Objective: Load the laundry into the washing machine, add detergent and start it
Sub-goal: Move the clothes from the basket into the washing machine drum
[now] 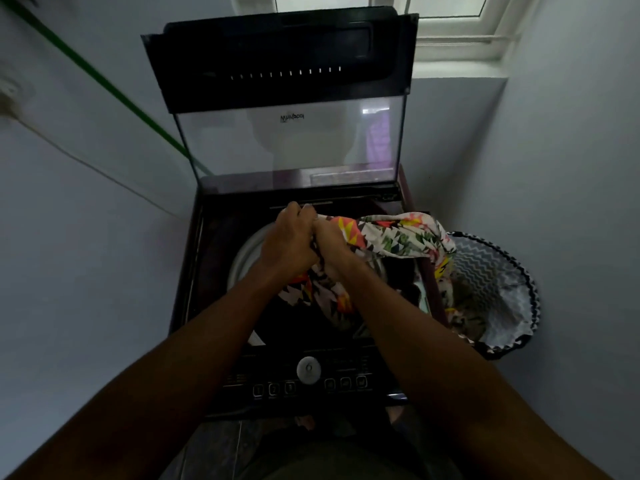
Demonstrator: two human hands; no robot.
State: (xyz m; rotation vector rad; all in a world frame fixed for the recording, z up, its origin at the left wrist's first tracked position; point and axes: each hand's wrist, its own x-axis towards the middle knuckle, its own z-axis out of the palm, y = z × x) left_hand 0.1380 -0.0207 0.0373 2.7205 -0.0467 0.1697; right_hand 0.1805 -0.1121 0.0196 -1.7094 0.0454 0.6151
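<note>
A dark top-loading washing machine (214, 271) stands in front of me with its glass lid (291, 140) raised upright. Over the open drum (242, 254), my left hand (289, 237) and my right hand (332, 247) are pressed together, both gripping a long flower-patterned cloth (398, 237). The cloth stretches from my hands to the right, over the machine's edge, and down into the laundry basket (502, 271). Part of it hangs below my hands into the dark drum. The control panel with a round silver knob (308, 369) and buttons lies at the machine's front edge.
The zigzag-patterned basket stands on the floor right of the machine, against the right wall. A window (450, 29) is at the back right. A green line (104, 84) and a white cable (86, 161) run along the left wall.
</note>
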